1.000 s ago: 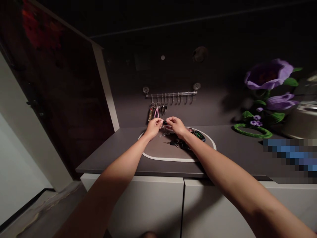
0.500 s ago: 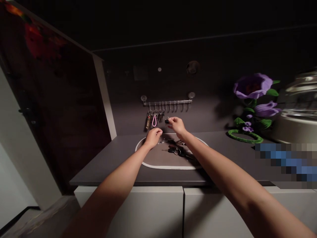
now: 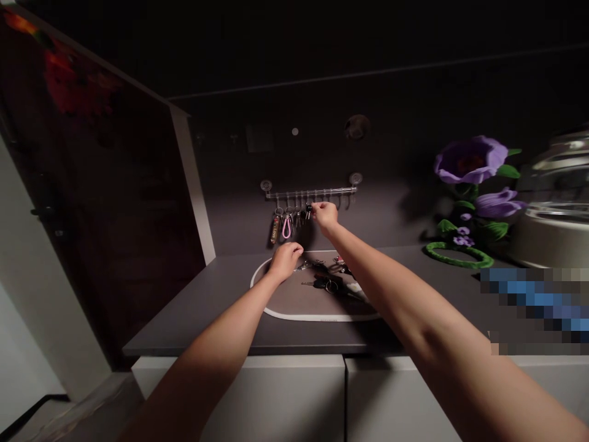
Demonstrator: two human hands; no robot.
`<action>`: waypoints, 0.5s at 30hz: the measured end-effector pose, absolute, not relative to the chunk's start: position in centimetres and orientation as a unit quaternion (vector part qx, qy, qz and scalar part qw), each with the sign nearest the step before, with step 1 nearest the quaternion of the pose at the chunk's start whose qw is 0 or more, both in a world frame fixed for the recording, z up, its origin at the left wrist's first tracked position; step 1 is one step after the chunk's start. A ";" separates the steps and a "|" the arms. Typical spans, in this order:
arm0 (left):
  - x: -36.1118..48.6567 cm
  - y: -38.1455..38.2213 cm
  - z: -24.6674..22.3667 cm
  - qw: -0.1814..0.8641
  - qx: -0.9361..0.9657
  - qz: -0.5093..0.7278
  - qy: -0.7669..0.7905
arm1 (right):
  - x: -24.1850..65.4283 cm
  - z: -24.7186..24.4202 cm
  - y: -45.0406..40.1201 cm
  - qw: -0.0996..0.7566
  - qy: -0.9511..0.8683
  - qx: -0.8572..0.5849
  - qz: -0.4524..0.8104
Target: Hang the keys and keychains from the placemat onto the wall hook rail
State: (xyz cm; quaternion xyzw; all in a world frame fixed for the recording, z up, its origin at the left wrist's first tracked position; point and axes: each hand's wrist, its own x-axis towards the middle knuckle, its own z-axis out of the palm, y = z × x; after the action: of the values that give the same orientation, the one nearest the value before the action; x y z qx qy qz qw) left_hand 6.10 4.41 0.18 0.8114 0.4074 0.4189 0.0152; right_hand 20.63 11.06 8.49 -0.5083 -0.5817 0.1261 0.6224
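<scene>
My right hand (image 3: 324,216) pinches a small bunch of keys (image 3: 308,212) with a black part, right at the hooks of a clear hook rail (image 3: 313,193) on the dark wall. Whether its ring is on a hook I cannot tell. Left of it on the rail hang a brown key tag (image 3: 275,229), a pink loop strap (image 3: 286,227) and more keys. Lower down, my left hand (image 3: 286,258) hovers over the left part of an oval mat (image 3: 294,305), fingers curled together; anything inside them is hidden. On the mat lie a black-headed key (image 3: 319,283) on a ring and several other keys.
The mat lies on a dark counter (image 3: 184,313) above white cabinet doors (image 3: 276,393). To the right stand purple knitted-looking flowers (image 3: 472,161) with a green ring base, and a glass-topped container (image 3: 552,209). A dark door (image 3: 105,215) is at the left.
My right hand has moved up and slightly left with the keys, from below the rail to its hooks. My left hand stays nearly in place. The view has shifted slightly.
</scene>
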 end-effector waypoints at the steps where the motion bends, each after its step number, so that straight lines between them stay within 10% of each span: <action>1: 6.1 4.4 0.2 0.014 0.812 0.416 0.409 | 20.5 8.6 11.3 0.638 -0.559 -0.513 0.134; 15: 6.0 4.4 0.2 -0.006 0.818 0.397 0.416 | 20.4 8.0 12.4 0.675 -0.484 -0.532 0.165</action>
State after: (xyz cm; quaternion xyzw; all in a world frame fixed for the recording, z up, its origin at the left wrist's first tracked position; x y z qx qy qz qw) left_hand 6.04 4.37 0.22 0.8182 0.4157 0.3972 -0.0059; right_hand 20.38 12.36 7.98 -0.5322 -0.4843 0.1653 0.6745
